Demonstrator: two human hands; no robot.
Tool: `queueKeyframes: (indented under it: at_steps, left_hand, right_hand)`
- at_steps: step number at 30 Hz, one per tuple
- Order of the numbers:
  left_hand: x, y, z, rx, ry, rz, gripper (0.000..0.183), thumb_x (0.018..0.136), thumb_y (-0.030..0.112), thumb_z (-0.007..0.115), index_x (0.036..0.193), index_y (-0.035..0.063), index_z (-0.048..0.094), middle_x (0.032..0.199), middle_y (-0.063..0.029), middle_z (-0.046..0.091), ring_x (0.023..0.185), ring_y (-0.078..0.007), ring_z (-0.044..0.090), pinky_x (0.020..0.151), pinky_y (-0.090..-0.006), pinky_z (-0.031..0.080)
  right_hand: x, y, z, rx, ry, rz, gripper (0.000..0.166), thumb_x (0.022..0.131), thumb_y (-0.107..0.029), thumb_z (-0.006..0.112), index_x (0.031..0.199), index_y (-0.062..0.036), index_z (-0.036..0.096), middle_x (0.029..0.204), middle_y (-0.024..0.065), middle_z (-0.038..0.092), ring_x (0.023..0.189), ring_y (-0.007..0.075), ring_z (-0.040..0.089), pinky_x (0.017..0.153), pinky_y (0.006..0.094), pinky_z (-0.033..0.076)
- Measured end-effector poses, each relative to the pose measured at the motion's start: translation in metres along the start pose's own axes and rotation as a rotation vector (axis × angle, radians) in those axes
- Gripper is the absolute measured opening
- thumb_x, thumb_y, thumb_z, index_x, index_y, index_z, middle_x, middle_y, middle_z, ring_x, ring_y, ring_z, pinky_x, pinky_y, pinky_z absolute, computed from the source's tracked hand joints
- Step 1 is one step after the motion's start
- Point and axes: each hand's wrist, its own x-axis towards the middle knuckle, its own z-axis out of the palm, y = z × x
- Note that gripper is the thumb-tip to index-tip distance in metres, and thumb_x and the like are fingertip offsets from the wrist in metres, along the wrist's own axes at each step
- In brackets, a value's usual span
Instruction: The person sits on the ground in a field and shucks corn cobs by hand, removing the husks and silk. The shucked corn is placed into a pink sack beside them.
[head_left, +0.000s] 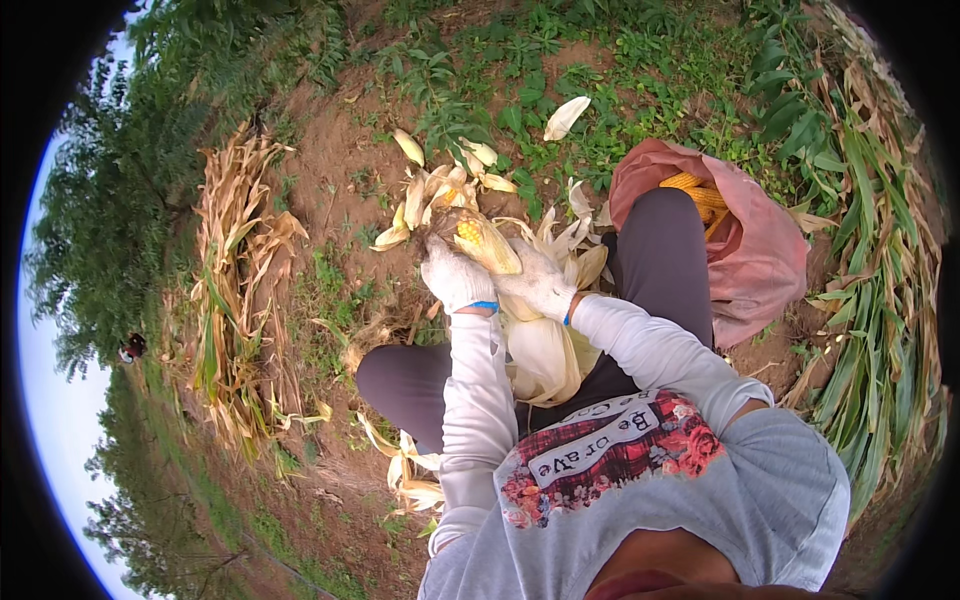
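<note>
A partly husked ear of corn (487, 245) lies between my two hands, with yellow kernels bare near its tip and pale husk over the rest. My left hand (457, 279), in a white knit glove with a blue cuff edge, closes at the tip end beside dark brown silk (435, 232). My right hand (536, 281), gloved the same way, grips the husk-covered lower part. Its fingers are partly hidden behind the ear. Loose corn husks (544, 360) fill the space between my folded legs, below both hands.
To the right of my knee sits a pinkish-red sack (761, 277) holding husked yellow corn ears (694, 193). More husks (450, 187) litter the soil ahead. Dry corn stalks (232, 300) lie at left, greener stalks (862, 322) at right. A distant person (133, 347) is at far left.
</note>
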Motion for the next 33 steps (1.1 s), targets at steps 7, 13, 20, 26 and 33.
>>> queueKeyframes:
  at_steps: [7, 13, 20, 26, 33]
  left_hand:
    - [0.024, -0.041, -0.064, -0.051, -0.085, 0.102, 0.025, 0.101, 0.018, 0.052, 0.114, -0.002, 0.057, 0.113, -0.0125, 0.065, 0.099, -0.0208, 0.063, 0.087, -0.0333, 0.052]
    - [-0.002, -0.036, -0.06, 0.24, -0.126, 0.257, 0.022, 0.096, -0.001, 0.056, 0.118, 0.0025, 0.058, 0.12, -0.0115, 0.063, 0.116, -0.021, 0.058, 0.1, -0.032, 0.047]
    - [0.002, -0.059, -0.089, 0.228, -0.067, 0.21, 0.018, 0.097, 0.006, 0.058, 0.115, 0.0014, 0.056, 0.11, -0.0081, 0.061, 0.102, -0.0166, 0.057, 0.094, -0.0308, 0.046]
    - [-0.005, -0.051, -0.092, 0.277, -0.065, 0.125, 0.026, 0.092, -0.007, 0.048, 0.116, 0.0007, 0.054, 0.112, -0.0092, 0.061, 0.105, -0.0186, 0.059, 0.097, -0.0311, 0.047]
    - [-0.005, -0.049, -0.095, 0.23, -0.016, 0.126, 0.019, 0.095, -0.001, 0.054, 0.113, 0.0007, 0.056, 0.108, -0.0091, 0.063, 0.102, -0.018, 0.06, 0.094, -0.0311, 0.048]
  right_hand:
    - [-0.003, 0.029, 0.022, -0.218, -0.096, 0.149, 0.083, 0.082, -0.039, 0.069, 0.148, -0.0006, 0.038, 0.137, 0.0262, 0.054, 0.13, 0.037, 0.05, 0.109, 0.0371, 0.041]
    - [-0.013, 0.048, 0.011, -0.162, -0.186, 0.083, 0.081, 0.081, -0.045, 0.073, 0.14, 0.0012, 0.044, 0.124, 0.0222, 0.059, 0.121, 0.0329, 0.056, 0.105, 0.0357, 0.041]
    - [-0.025, 0.043, 0.017, -0.279, -0.257, 0.191, 0.08, 0.083, -0.049, 0.072, 0.138, 0.0022, 0.046, 0.127, 0.0228, 0.059, 0.12, 0.0315, 0.056, 0.104, 0.0357, 0.041]
    - [-0.029, 0.046, 0.026, -0.291, -0.253, 0.197, 0.077, 0.083, -0.047, 0.071, 0.138, 0.0023, 0.047, 0.128, 0.0235, 0.059, 0.121, 0.0314, 0.056, 0.105, 0.0366, 0.041]
    - [-0.033, 0.047, 0.036, -0.353, -0.206, 0.215, 0.071, 0.083, -0.047, 0.071, 0.133, 0.0001, 0.05, 0.12, 0.0221, 0.063, 0.113, 0.0315, 0.061, 0.097, 0.0373, 0.046]
